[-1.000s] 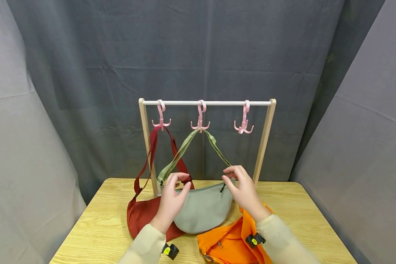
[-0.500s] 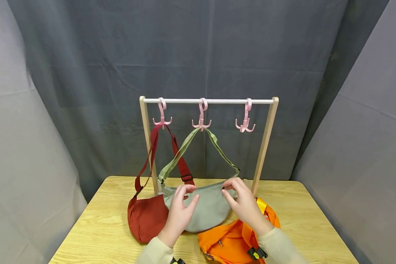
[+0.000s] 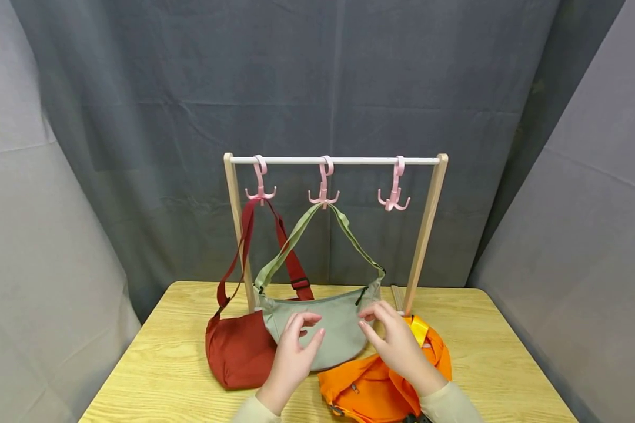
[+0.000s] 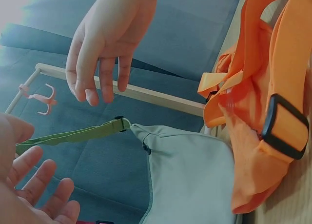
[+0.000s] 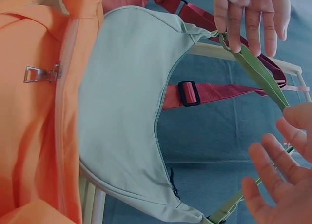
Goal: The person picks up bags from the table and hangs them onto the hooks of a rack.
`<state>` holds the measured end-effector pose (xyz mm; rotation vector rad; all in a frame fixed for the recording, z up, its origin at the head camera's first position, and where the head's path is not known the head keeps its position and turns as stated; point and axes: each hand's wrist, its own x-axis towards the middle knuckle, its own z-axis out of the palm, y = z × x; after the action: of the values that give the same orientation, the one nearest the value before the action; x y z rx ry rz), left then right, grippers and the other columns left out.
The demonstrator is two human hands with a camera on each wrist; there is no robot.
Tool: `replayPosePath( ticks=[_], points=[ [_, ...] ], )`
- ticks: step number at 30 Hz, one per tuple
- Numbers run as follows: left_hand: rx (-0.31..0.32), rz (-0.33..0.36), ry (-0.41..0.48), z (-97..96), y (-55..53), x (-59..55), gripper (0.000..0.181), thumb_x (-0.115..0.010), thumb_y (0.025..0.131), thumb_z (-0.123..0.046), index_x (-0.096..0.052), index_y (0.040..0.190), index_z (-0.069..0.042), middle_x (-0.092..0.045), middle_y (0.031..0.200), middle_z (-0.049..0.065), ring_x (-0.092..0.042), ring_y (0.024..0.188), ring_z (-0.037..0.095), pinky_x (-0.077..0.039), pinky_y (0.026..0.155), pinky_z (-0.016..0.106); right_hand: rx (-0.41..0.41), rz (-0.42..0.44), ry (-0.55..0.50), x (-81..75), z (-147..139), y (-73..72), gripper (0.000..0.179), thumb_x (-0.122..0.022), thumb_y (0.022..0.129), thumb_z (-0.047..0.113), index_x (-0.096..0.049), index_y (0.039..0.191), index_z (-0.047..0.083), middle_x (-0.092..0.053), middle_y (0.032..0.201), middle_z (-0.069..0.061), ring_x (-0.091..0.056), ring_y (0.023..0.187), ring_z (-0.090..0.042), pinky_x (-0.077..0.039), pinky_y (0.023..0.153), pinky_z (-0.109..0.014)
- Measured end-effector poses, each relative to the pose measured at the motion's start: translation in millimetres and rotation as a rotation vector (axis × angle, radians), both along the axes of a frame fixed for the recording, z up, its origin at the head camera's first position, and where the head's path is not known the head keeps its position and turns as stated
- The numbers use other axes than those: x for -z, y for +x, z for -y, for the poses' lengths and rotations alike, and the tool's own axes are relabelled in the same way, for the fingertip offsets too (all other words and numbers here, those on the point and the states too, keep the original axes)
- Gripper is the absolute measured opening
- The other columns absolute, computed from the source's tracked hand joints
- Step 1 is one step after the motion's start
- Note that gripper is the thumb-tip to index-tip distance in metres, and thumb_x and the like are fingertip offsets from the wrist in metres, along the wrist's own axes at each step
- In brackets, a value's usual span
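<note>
A grey-green shoulder bag (image 3: 336, 329) hangs by its light green strap (image 3: 291, 242) from the middle pink hook (image 3: 323, 191). In front of the bag are both hands, apart from each other. My left hand (image 3: 293, 355) has its fingers loosely bent, with nothing between them. The right hand (image 3: 399, 349), likewise holding nothing, is near the bag's right end. The left wrist view shows the spread fingers of the left hand (image 4: 39, 185); the right wrist view shows the right hand (image 5: 280, 185) spread the same way.
A red bag (image 3: 238, 352) hangs from the left hook (image 3: 260, 183), partly behind the grey-green one. An orange bag (image 3: 367, 388) lies on the wooden table (image 3: 153, 352) at front right. The right hook (image 3: 394, 187) bears no bag. Wooden posts hold the white bar (image 3: 360, 161).
Both hands have come down and back toward me from the strap ends, the left also shifting right. The grey-green bag's right end and strap now show uncovered.
</note>
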<state>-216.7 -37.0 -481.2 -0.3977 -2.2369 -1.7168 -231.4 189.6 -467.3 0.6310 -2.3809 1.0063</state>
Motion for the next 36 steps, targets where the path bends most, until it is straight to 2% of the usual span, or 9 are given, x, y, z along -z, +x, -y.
replayPosePath(
  ticks=[10,17,25,31,36],
  points=[
    [0.044,0.056,0.003,-6.2,7.5,7.5,0.018,-0.071,0.098,-0.019,-0.067,0.116,-0.020,-0.063,0.116,-0.001,-0.059,0.113,0.022,-0.048,0.098,0.038,-0.001,0.002,0.004,7.0,-4,7.8,0.023,-0.076,0.092,0.006,-0.065,0.100,0.025,-0.061,0.098,0.013,-0.059,0.089,-0.002,-0.054,0.082,-0.027],
    [0.065,0.068,0.007,-8.9,11.9,10.8,0.018,-0.072,0.098,-0.021,-0.067,0.115,-0.021,-0.063,0.116,0.002,-0.059,0.113,0.024,-0.047,0.096,0.034,0.014,-0.014,0.014,13.5,-10,13.7,0.025,-0.077,0.090,0.003,-0.066,0.098,0.025,-0.062,0.099,0.013,-0.065,0.091,-0.013,-0.055,0.083,-0.030],
    [0.073,0.078,0.010,-9.4,14.2,16.2,0.017,-0.072,0.098,-0.020,-0.068,0.114,-0.020,-0.063,0.114,0.000,-0.060,0.112,0.023,-0.048,0.095,0.035,0.069,0.100,-0.003,16.3,-15,22.2,0.026,-0.075,0.093,0.007,-0.066,0.097,0.031,-0.060,0.097,0.020,-0.062,0.093,-0.007,-0.054,0.083,-0.028],
    [0.092,0.075,-0.018,-10.2,16.8,19.4,0.016,-0.071,0.098,-0.022,-0.068,0.113,-0.020,-0.063,0.113,0.001,-0.060,0.111,0.024,-0.047,0.093,0.031,0.083,0.083,-0.001,18.0,-18,27.7,0.026,-0.077,0.092,0.007,-0.067,0.096,0.031,-0.060,0.094,0.021,-0.059,0.089,-0.001,-0.054,0.077,-0.025],
    [0.102,0.069,-0.062,-10.8,18.1,23.8,0.016,-0.070,0.099,-0.024,-0.067,0.114,-0.021,-0.063,0.113,0.001,-0.059,0.110,0.021,-0.048,0.093,0.035,0.081,0.088,0.001,20.9,-22,30.5,0.026,-0.077,0.092,0.008,-0.066,0.096,0.031,-0.060,0.094,0.022,-0.059,0.087,0.001,-0.054,0.078,-0.025]
  ],
)
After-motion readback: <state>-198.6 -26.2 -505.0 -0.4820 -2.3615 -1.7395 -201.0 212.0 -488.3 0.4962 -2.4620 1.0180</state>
